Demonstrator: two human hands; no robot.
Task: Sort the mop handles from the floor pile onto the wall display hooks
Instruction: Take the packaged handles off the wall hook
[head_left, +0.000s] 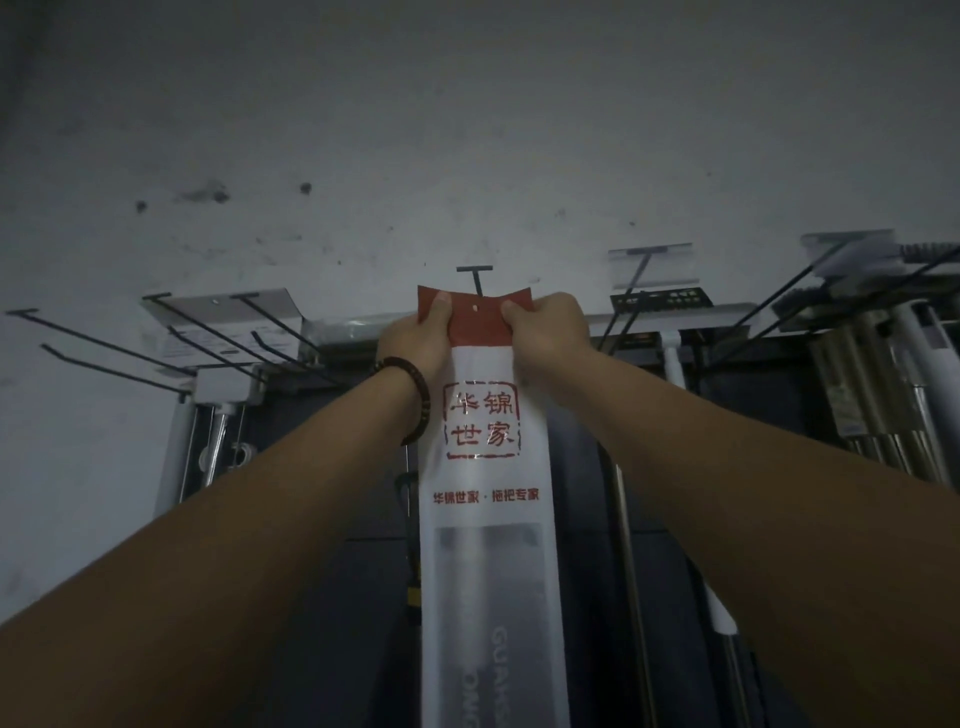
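A mop handle in a long white plastic bag (483, 545) with red Chinese print hangs straight down in the middle of the view. Its red header card (477, 318) has a small hanging hole. My left hand (415, 338) pinches the card's left edge and my right hand (545, 332) pinches its right edge. The card is held up just below the T-shaped tip of a black wall hook (475, 278), which pokes up behind the card's top edge. Whether the hole is on the hook I cannot tell.
Several bare black hooks (119, 348) jut out at the left above a white price-tag holder (223, 312). Another hook with a clear tag (649, 265) is to the right. Packaged silver and white handles (878, 384) hang at the far right. A grey stained wall fills the top.
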